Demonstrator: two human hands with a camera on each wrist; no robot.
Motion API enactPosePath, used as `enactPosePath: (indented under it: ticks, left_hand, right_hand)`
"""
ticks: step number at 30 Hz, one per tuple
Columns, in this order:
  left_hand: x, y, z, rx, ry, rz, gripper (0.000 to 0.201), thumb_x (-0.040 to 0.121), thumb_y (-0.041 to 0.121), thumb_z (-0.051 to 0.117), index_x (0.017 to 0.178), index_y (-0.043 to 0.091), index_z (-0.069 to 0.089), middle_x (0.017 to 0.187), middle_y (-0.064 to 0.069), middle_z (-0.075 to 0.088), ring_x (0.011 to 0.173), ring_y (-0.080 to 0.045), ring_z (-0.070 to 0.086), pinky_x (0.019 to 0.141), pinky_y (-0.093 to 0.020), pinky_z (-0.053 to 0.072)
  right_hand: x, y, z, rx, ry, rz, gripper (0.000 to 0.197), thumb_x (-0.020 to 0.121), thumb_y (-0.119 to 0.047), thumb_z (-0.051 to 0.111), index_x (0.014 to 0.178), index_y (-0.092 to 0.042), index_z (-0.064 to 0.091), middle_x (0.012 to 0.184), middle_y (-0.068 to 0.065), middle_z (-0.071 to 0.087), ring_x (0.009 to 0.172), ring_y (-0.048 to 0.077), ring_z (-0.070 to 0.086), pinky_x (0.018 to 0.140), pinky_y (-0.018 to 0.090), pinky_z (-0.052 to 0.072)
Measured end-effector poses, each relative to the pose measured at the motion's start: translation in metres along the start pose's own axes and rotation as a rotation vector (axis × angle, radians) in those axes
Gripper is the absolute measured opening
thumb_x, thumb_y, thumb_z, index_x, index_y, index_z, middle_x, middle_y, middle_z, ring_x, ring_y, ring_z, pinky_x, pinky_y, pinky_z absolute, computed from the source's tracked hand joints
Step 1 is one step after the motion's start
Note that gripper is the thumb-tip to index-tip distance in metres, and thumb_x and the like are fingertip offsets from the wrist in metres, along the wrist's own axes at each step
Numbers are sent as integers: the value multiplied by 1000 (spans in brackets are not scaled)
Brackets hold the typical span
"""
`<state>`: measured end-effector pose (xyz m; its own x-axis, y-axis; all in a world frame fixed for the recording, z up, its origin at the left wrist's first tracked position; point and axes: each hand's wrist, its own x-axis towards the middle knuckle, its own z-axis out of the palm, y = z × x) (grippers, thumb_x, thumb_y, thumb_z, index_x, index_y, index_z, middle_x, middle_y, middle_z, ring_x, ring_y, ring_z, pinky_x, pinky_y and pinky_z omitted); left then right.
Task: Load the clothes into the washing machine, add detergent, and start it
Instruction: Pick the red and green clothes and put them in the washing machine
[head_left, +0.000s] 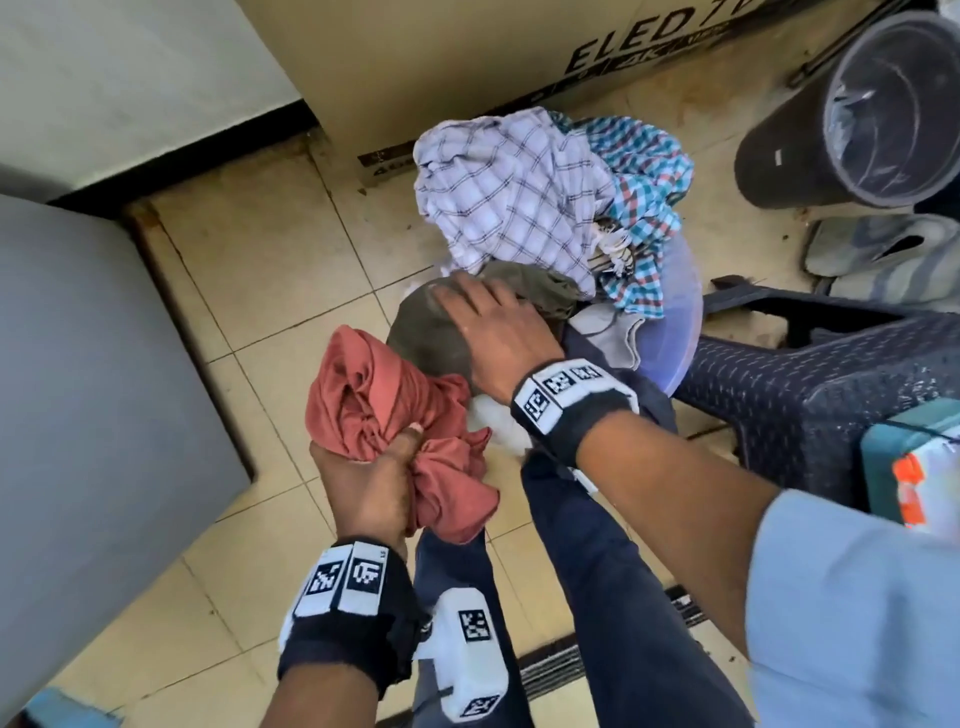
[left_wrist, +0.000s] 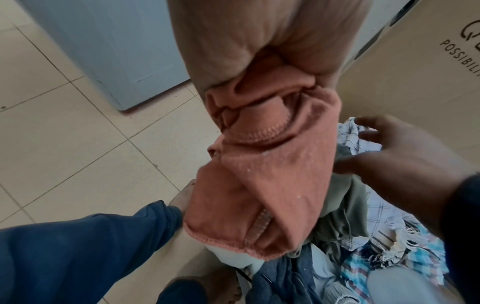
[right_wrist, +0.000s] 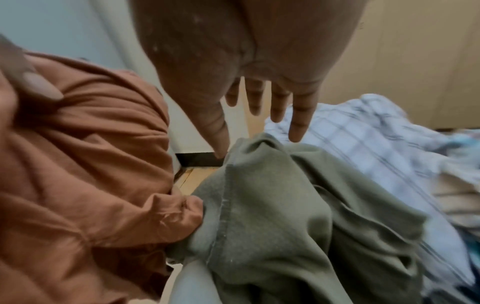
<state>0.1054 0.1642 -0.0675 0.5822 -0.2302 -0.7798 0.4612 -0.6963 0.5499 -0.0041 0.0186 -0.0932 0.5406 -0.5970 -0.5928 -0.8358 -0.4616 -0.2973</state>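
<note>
left hand (head_left: 363, 483) clenched round bunched red cloth (head_left: 374, 395), held above floor tiles (head_left: 249, 291) beside grey washer (head_left: 88, 374). right hand (head_left: 498, 338) released, fingers straight, spread over olive garment (right_wrist: 285, 216) atop clothes pile (head_left: 524, 192) in tub (head_left: 680, 322). checked cloth (head_left: 509, 187) on top.

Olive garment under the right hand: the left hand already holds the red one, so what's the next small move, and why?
Probably curl the right hand around the olive garment and lift it out. Its fingers are spread straight just over the cloth, gripping nothing, while the left hand already grips the bunched red garment. The checked cloths sit further back in the pile.
</note>
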Motion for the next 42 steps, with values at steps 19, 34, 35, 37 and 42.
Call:
enactPosePath:
  ticks: [19,34,35,37,42]
  left_hand:
    - [26,23,-4,131,-21,-1,80,70,12,85,137,17,41,127,-2,59,113,-23,60,106,-46,45]
    - [15,13,-3,385,-137,-2,79,67,24,86,129,23,38,123,-3,58,110,-28,58,104,-48,46]
    - [15,15,-4,389,-120,-11,79,67,26,87,129,23,38,124,-3,58,110,-28,59,103,-49,47]
    - [12,18,-4,368,-96,-28,81,64,29,87,129,23,39,125,-4,59,111,-29,59,103,-50,47]
    - [7,21,3,334,-103,-28,92,46,46,85,127,29,45,119,-1,65,105,-37,65,93,-64,49]
  right_hand:
    - [-91,120,-19,-323,-299,404,35,84,-15,55,119,-11,60,121,11,54,118,34,48,97,46,39]
    - [-34,23,21,206,-56,462,23,91,-20,51,109,-12,62,103,16,67,101,36,62,91,44,48]
    - [-39,31,13,259,-8,525,22,91,-22,50,104,-10,64,103,18,66,100,36,62,90,44,49]
    - [-54,57,-12,417,164,722,27,93,-21,46,108,-4,61,110,22,63,104,39,60,90,42,49]
    - [-120,136,-83,687,771,1059,40,100,-23,48,128,5,48,134,22,53,125,34,49,95,30,34]
